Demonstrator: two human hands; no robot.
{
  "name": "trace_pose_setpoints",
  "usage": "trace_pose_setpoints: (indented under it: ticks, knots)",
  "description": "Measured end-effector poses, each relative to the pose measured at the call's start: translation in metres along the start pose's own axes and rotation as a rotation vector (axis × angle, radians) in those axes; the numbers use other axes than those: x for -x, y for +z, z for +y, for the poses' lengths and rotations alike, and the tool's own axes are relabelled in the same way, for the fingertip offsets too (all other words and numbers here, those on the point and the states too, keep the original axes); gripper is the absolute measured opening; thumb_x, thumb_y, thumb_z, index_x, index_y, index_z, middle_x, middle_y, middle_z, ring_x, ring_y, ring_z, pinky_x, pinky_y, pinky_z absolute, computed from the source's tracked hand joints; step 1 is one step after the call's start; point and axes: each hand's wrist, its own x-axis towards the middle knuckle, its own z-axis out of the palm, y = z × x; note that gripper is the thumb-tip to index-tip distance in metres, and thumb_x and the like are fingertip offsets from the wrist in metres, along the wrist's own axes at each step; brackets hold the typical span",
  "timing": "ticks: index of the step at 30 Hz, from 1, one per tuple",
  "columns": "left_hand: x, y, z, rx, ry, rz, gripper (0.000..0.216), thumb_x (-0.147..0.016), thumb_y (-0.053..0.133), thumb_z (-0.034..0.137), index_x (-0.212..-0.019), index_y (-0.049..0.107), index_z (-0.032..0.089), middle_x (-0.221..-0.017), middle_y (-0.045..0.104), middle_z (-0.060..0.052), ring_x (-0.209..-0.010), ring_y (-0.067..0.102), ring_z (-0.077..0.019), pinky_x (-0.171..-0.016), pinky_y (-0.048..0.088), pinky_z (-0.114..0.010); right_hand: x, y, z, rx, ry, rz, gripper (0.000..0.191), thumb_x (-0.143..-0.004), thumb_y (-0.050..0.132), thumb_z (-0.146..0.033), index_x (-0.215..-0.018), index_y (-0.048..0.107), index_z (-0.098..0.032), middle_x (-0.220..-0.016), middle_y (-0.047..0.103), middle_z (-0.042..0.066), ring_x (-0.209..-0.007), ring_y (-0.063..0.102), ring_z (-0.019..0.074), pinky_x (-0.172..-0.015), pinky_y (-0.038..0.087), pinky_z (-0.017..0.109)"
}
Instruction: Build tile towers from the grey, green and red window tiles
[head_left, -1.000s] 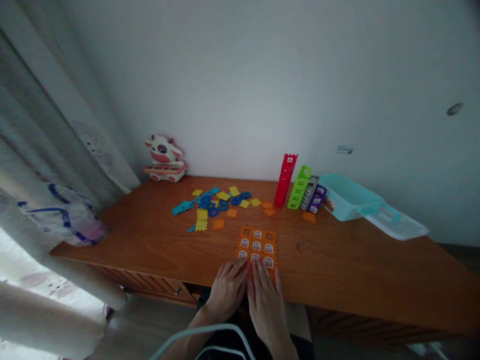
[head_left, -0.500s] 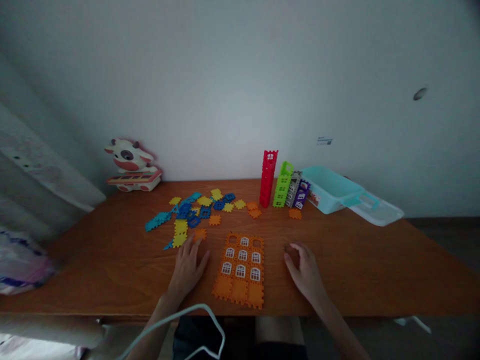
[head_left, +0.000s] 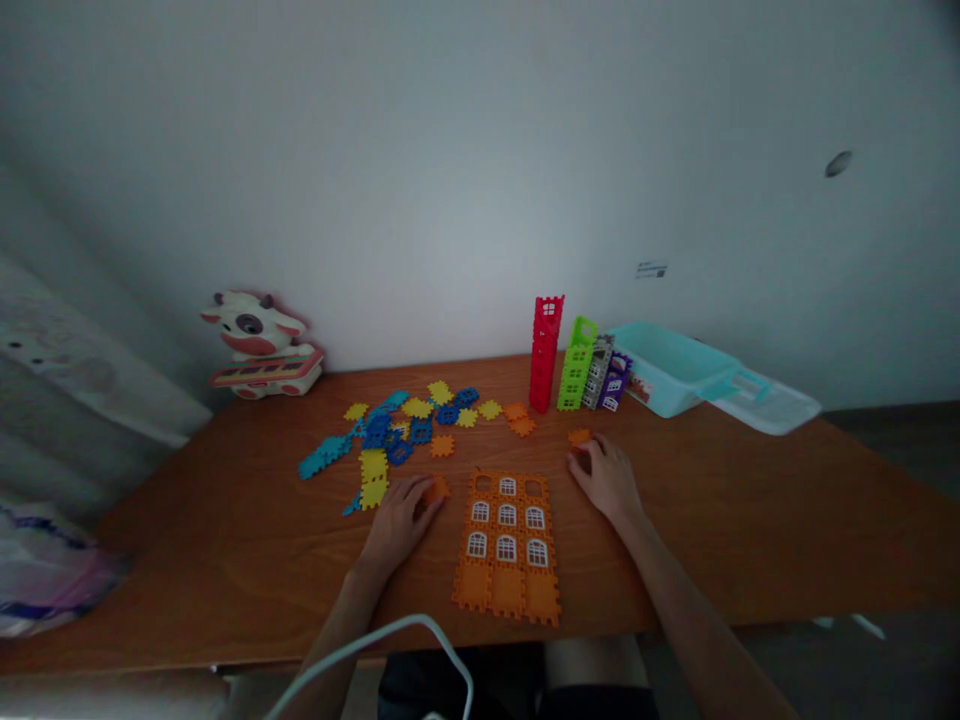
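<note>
A flat orange panel (head_left: 506,540), joined from square tiles and fitted with white windows, lies on the table between my hands. To its left, my left hand (head_left: 397,522) is closed with thumb and fingers on a loose orange tile (head_left: 436,489). On the other side, my right hand (head_left: 611,480) has its fingers curled at the edge of another orange tile (head_left: 580,437). A dark bit shows between its thumb and index finger, too small to name. Further loose orange tiles (head_left: 442,446) lie beyond the panel.
Yellow and blue pieces (head_left: 379,432) are scattered at the left. Red (head_left: 547,355), green (head_left: 577,365), grey and purple (head_left: 616,382) assembled pieces stand near the wall beside a turquoise box (head_left: 667,375). A cow toy keyboard (head_left: 262,345) sits far left. A white cable (head_left: 375,635) crosses in front.
My left hand has moved right, bringing an orange tile toward the panel. My right hand has reached forward to the other orange tile, which has shifted left and nearer. The view has turned slightly.
</note>
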Motion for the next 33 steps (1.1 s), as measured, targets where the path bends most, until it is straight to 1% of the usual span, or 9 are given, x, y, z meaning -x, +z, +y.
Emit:
trace_pose_setpoints:
  ticks: [2, 5, 9, 12, 17, 24, 27, 31, 33]
  knots:
    - [-0.008, 0.005, 0.002, 0.039, 0.024, -0.018, 0.036, -0.098, 0.056, 0.050, -0.119, 0.066, 0.024, -0.115, 0.070, -0.007, -0.108, 0.067, -0.0257, -0.098, 0.056, -0.046, 0.005, -0.001, -0.002, -0.039, -0.064, -0.009, 0.023, -0.093, 0.053, -0.038, -0.095, 0.066, -0.020, -0.122, 0.068, 0.018, -0.111, 0.064, 0.0307, -0.098, 0.048, 0.046]
    - [-0.026, 0.016, 0.006, 0.144, 0.047, -0.038, 0.034, -0.100, 0.051, 0.049, -0.118, 0.064, 0.023, -0.124, 0.066, -0.008, -0.114, 0.066, -0.0230, -0.101, 0.056, -0.042, 0.006, -0.002, -0.004, -0.098, -0.126, -0.020, 0.017, -0.093, 0.055, -0.036, -0.088, 0.064, -0.022, -0.114, 0.071, 0.014, -0.107, 0.066, 0.0290, -0.095, 0.049, 0.046]
    - [-0.058, 0.031, 0.012, 0.338, 0.046, -0.097, 0.033, -0.102, 0.049, 0.048, -0.115, 0.064, 0.021, -0.130, 0.062, -0.009, -0.121, 0.063, -0.0225, -0.106, 0.053, -0.043, 0.002, -0.004, -0.011, -0.175, -0.163, -0.043, 0.017, -0.090, 0.061, -0.036, -0.079, 0.060, -0.022, -0.110, 0.071, 0.012, -0.105, 0.065, 0.0284, -0.092, 0.048, 0.045]
    - [-0.081, 0.043, 0.019, 0.391, 0.056, -0.104, 0.033, -0.102, 0.048, 0.047, -0.114, 0.064, 0.020, -0.127, 0.064, -0.009, -0.119, 0.063, -0.0223, -0.107, 0.051, -0.045, -0.005, -0.003, -0.021, -0.237, -0.198, -0.077, 0.012, -0.085, 0.067, -0.032, -0.086, 0.062, -0.022, -0.105, 0.072, 0.009, -0.099, 0.065, 0.0247, -0.090, 0.049, 0.040]
    - [-0.107, 0.061, 0.030, 0.453, 0.065, -0.131, 0.028, -0.095, 0.060, 0.044, -0.109, 0.066, 0.021, -0.120, 0.068, -0.008, -0.114, 0.064, -0.0235, -0.103, 0.053, -0.044, -0.026, 0.011, -0.041, -0.324, -0.226, -0.138, 0.026, -0.077, 0.075, -0.029, -0.099, 0.065, -0.022, -0.103, 0.072, 0.006, -0.096, 0.066, 0.0235, -0.088, 0.050, 0.037]
    - [-0.108, 0.068, 0.024, 0.559, -0.046, -0.136, 0.037, -0.085, 0.073, 0.035, -0.119, 0.064, 0.023, -0.117, 0.068, -0.007, -0.093, 0.068, -0.0196, -0.083, 0.060, -0.036, -0.046, 0.030, -0.050, -0.456, -0.236, -0.175, 0.034, -0.074, 0.077, -0.033, -0.103, 0.066, -0.021, -0.104, 0.071, 0.008, -0.098, 0.066, 0.0262, -0.091, 0.051, 0.042]
    - [-0.103, 0.068, 0.019, 0.638, -0.103, -0.111, 0.037, -0.083, 0.075, 0.036, -0.115, 0.064, 0.022, -0.119, 0.068, -0.008, -0.095, 0.068, -0.0193, -0.082, 0.061, -0.035, -0.040, 0.031, -0.048, -0.501, -0.254, -0.162, 0.036, -0.079, 0.073, -0.032, -0.112, 0.063, -0.021, -0.114, 0.068, 0.009, -0.104, 0.065, 0.0253, -0.093, 0.052, 0.040]
    - [-0.097, 0.070, 0.016, 0.765, -0.193, -0.070, 0.040, -0.082, 0.076, 0.041, -0.113, 0.062, 0.020, -0.121, 0.068, -0.009, -0.101, 0.070, -0.0198, -0.086, 0.060, -0.035, -0.029, 0.030, -0.046, -0.625, -0.220, -0.145, 0.039, -0.084, 0.065, -0.030, -0.122, 0.058, -0.022, -0.124, 0.064, 0.011, -0.101, 0.067, 0.0229, -0.082, 0.058, 0.037]
    - [-0.096, 0.069, 0.017, 0.814, -0.224, -0.060, 0.043, -0.079, 0.078, 0.044, -0.112, 0.062, 0.020, -0.122, 0.069, -0.010, -0.103, 0.070, -0.0205, -0.087, 0.060, -0.036, -0.026, 0.028, -0.047, -0.694, -0.198, -0.129, 0.040, -0.085, 0.064, -0.029, -0.124, 0.058, -0.023, -0.127, 0.063, 0.011, -0.104, 0.067, 0.0234, -0.084, 0.058, 0.039]
